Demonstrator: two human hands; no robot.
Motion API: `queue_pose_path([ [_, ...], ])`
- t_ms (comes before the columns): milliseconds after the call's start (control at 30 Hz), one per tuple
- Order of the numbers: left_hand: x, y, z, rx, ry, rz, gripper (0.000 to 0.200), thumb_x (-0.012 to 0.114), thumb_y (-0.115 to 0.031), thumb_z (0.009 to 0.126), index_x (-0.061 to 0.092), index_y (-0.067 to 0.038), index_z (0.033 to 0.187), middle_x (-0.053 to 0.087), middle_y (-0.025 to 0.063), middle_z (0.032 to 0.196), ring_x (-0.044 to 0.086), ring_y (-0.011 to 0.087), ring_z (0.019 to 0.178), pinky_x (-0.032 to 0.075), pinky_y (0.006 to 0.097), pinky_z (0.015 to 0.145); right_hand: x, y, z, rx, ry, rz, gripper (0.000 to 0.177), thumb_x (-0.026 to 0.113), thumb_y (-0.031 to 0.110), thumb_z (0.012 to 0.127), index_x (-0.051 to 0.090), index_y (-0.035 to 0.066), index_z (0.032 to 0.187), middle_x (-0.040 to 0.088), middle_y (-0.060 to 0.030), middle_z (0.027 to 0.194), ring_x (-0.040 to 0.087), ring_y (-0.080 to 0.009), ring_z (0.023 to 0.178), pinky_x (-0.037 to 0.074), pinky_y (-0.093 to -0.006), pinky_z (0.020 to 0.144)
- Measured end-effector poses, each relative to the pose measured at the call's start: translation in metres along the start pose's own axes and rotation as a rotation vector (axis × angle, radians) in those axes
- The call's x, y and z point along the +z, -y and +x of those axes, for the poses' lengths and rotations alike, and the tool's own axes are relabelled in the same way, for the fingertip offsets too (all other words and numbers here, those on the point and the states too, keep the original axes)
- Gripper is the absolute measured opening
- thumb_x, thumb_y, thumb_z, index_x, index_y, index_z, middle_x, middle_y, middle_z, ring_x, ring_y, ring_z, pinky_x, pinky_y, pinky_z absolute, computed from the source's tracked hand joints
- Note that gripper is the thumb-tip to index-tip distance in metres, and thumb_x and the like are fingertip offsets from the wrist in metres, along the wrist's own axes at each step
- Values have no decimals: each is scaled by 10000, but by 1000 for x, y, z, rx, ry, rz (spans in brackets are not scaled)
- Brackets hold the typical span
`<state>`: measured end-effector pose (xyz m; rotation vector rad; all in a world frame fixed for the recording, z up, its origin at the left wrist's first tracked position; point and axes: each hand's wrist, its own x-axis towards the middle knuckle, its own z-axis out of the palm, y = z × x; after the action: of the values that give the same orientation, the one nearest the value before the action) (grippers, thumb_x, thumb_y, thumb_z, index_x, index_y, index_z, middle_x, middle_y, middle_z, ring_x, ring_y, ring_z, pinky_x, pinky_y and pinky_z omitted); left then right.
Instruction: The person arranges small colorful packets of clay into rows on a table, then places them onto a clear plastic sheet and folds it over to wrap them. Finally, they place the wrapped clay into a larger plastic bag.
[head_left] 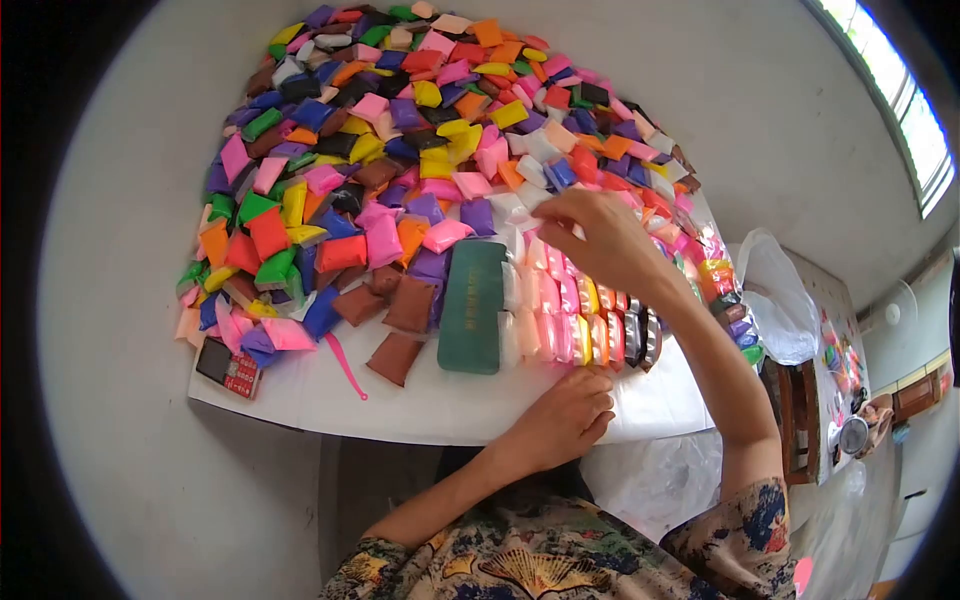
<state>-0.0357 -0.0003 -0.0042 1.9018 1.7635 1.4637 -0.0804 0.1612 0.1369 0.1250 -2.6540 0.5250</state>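
left hand (565, 420) curled at packet row (560, 300) | right hand (600, 240) on white packet (528, 197), grasp unclear

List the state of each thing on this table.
lined-up packets: standing on edge in rows.
loose packets: heaped, colours mixed.
left hand: curled, fingertips at the near end of the lined-up packets.
right hand: fingers bent down onto packets, grip unclear.
green case: shut, lying flat.
calculator: face up, untouched.

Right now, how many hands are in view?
2. The left hand is at the table's near edge, beside the packet row; the right hand is over the pile's edge. No other hands show.
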Motion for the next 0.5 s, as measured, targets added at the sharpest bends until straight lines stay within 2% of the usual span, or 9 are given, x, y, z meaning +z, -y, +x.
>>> queue_pose_path([
  [67,1,2,0,9,-13,-28,131,633,-74,884,628,36,957,600,171,1125,546,349,1121,447,429,987,19,-12,40,54,192,-114,243,670,167,850,718,12,1030,697,-167,997,667,-326,864,515,-422,781],
  [133,1,3,1,-1,-1,-33,130,629,-82,891,629,36,945,603,177,1123,549,350,1127,445,429,994,51,-32,75,-2,321,-221,264,649,155,825,722,27,1044,695,-175,1025,662,-346,925,515,-437,810],
  [200,0,3,1,16,-14,-19,137,630,-82,891,629,38,957,606,182,1127,553,353,1130,444,428,1000,83,-40,97,-98,363,-358,333,638,127,799,712,67,1118,691,-167,1081,652,-344,1028,517,-437,865],
  [300,-2,0,0,31,-30,-3,155,631,-84,892,628,42,982,609,188,1137,556,357,1131,443,427,1006,114,-50,109,-35,507,-387,420,660,131,772,686,97,1190,682,-157,1140,637,-337,1103,515,-437,906],
  [400,0,3,-1,30,-29,3,168,629,-90,898,625,46,997,609,192,1151,557,362,1134,440,429,1011,128,-58,121,-12,585,-405,530,733,165,710,666,115,1234,675,-152,1174,635,-334,1115,511,-442,928],
  [500,1,2,1,23,-18,-5,174,625,-95,906,624,49,1004,610,194,1156,557,364,1143,437,431,1016,123,-55,128,-64,576,-454,567,793,207,656,678,125,1205,688,-128,1145,640,-332,1104,517,-454,895],
])
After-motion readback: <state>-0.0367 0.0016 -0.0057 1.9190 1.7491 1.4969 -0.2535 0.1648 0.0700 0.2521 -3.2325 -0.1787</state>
